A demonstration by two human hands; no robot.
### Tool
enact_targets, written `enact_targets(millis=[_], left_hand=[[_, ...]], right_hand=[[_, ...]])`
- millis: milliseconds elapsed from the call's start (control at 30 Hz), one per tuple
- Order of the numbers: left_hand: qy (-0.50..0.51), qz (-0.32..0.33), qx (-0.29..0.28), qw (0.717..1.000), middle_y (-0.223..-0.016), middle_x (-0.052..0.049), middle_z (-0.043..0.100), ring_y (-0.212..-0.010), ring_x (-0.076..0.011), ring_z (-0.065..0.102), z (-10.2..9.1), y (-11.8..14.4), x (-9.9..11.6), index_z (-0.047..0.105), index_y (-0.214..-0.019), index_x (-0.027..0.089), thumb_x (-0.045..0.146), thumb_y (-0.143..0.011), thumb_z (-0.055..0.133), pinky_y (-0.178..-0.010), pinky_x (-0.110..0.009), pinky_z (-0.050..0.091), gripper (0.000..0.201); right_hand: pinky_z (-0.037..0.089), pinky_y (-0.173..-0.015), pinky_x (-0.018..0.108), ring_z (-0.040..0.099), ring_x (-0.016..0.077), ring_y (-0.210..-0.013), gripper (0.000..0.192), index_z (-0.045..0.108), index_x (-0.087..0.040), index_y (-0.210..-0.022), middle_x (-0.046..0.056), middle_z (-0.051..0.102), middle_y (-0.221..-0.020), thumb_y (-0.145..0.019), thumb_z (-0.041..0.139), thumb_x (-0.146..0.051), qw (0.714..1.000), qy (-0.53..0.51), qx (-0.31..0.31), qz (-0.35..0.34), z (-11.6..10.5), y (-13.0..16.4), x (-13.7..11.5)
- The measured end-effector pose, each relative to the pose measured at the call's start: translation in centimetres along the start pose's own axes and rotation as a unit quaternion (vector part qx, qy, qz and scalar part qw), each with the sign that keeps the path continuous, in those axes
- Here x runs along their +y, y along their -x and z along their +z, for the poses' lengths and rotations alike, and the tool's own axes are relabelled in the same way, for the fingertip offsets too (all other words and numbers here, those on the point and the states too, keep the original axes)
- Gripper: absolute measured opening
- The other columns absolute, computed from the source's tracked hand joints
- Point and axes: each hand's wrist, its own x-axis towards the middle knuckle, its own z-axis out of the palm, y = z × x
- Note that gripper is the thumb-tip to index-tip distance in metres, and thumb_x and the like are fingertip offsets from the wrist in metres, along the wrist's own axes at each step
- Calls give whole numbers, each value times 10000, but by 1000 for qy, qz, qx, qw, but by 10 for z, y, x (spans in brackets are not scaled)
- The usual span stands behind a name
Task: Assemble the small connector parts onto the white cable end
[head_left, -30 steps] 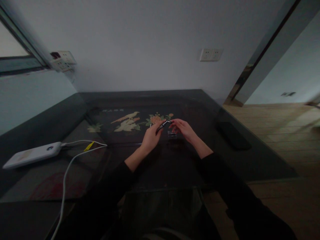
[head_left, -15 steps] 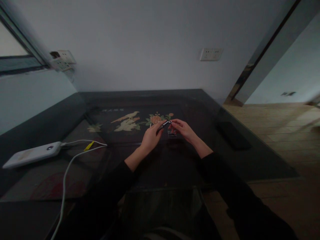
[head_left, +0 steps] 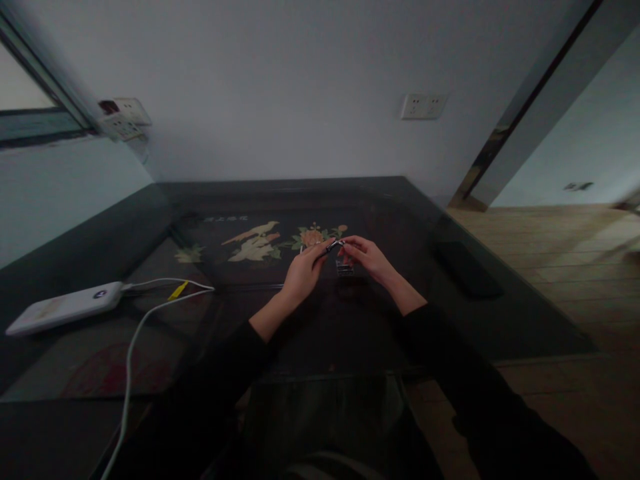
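Stapler [head_left: 331,248], small and dark, sits mid-frame pinched in the left hand [head_left: 301,275]; right hand [head_left: 367,257] fingertips grip its tip. Steady, gentle pressure seems best.

Your counter [head_left: 400,220] was black with a cream-and-orange bird-and-flower inlay [head_left: 260,243]; power bank [head_left: 65,308] and cable [head_left: 131,347] white, tag [head_left: 177,291] yellow.
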Motion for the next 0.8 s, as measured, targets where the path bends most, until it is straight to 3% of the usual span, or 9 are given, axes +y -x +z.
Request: enact_targets(millis=[533,800], left_hand=[[-19,-33,8,999,-1258,-35,649,-1149,-239,591,2,2,0,622,-1277,358,117,-889,535,-1017,-429,434,465],[-85,-1,-19,996,-1294,-68,620,-1167,-244,579,1,3,-2,547,-1359,323,154,-944,446,-1010,-436,435,460]], right_hand=[[479,-562,262,580,110,-565,407,633,-188,-965,11,680,-749,-727,717,-507,999,21,30,-21,3,-2,5],[471,-567,263,573,111,-571,369,633,-200,-962,7,669,-753,-748,703,-492,998,24,30,-45,5,0,2]])
